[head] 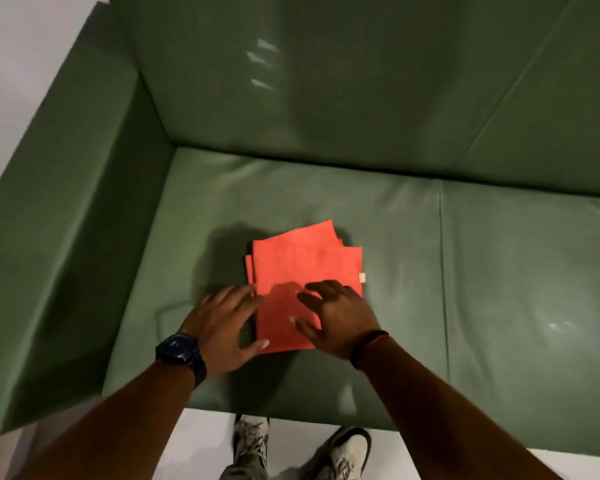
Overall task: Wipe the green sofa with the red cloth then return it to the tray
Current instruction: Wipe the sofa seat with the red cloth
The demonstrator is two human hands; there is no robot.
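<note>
Green smooth leather-look sofa fills most of view, armrest at left, seam between two seat cushions right of centre. Red folded rectangular cloth lies flat on left seat cushion, layers fanned unevenly at far end, long axis running front edge to backrest, tilted slightly right; small pale tag on its right edge. Left hand, dark wristwatch on wrist, fingers spread, released, touching cloth's left edge. Right hand, dark band at wrist, fingers spread and slightly curled over cloth's near right part, grasping nothing. Pale sneakers on light floor below.
</note>
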